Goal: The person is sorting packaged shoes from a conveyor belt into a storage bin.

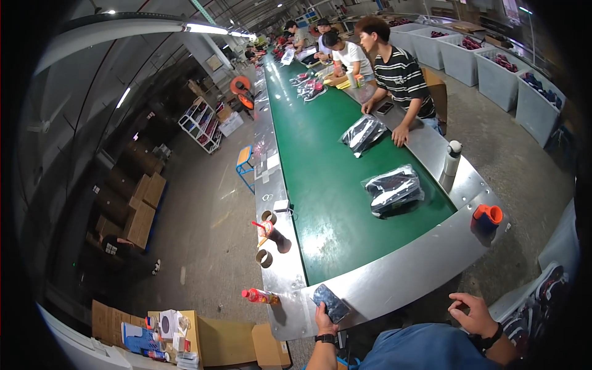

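My left hand grips a dark smartphone over the near left corner of the metal table end. My right hand hangs in the air to the right, beyond the table's near edge; its fingers are loosely curled and apart, with nothing in them. On the green conveyor belt lies a pair of dark shoes in a clear plastic bag. Farther up the belt is another bagged pair, beside a person in a striped shirt.
On the left metal rim stand a red-capped bottle, a drink cup and tape rolls. A white bottle and an orange-and-blue cup stand on the right. Grey bins of shoes line the right; cardboard boxes sit lower left.
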{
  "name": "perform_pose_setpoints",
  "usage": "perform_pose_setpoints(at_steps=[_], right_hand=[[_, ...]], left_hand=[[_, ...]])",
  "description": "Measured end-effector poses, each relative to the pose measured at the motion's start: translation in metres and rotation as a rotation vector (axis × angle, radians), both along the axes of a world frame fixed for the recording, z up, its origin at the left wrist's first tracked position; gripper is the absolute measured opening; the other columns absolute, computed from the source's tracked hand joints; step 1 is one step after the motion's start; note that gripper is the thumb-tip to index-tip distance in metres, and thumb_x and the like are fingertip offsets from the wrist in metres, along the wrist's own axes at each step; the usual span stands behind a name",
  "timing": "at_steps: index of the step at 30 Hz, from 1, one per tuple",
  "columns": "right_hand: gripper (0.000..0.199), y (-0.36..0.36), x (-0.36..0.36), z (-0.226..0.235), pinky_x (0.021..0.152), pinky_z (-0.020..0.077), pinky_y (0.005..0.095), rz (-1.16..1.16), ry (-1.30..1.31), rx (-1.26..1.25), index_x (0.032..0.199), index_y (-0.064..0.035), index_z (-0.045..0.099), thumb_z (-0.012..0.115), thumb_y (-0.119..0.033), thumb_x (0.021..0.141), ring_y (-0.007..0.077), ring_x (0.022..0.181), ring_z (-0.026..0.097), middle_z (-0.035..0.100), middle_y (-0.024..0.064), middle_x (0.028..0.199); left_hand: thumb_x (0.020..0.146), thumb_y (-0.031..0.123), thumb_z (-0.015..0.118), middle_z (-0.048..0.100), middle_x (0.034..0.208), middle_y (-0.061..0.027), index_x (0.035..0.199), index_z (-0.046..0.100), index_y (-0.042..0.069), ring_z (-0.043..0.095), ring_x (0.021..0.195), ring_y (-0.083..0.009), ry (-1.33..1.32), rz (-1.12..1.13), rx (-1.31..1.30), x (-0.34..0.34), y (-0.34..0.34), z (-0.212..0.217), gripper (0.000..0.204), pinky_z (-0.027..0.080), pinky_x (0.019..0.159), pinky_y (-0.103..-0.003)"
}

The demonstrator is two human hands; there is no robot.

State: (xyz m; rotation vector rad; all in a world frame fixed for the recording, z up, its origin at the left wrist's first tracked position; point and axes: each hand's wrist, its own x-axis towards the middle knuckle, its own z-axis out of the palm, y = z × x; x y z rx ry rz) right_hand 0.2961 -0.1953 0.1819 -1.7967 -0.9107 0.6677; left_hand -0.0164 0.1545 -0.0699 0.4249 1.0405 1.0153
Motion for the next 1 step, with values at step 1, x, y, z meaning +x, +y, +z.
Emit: perform_pose_setpoints(at_steps=[1], right_hand=[[0.041,-0.0012,-0.0037,0.0017,0.083,0.0551,0.034,-0.004,0.006,-0.002,0.124,-0.0022,0.064,0.071,-0.013,0.085,0.0246,0.088,0.073,0.074,0.0115,0.092]], left_hand=[[0.102,0.032,0.061,0.067,0.122,-0.01,0.133,0.057,0.013,0.066,0.107,-0.0291,-0.254,-0.08,-0.083,-0.0037,0.0045,0.0025,0.037,0.055,0.094,-0.048]])
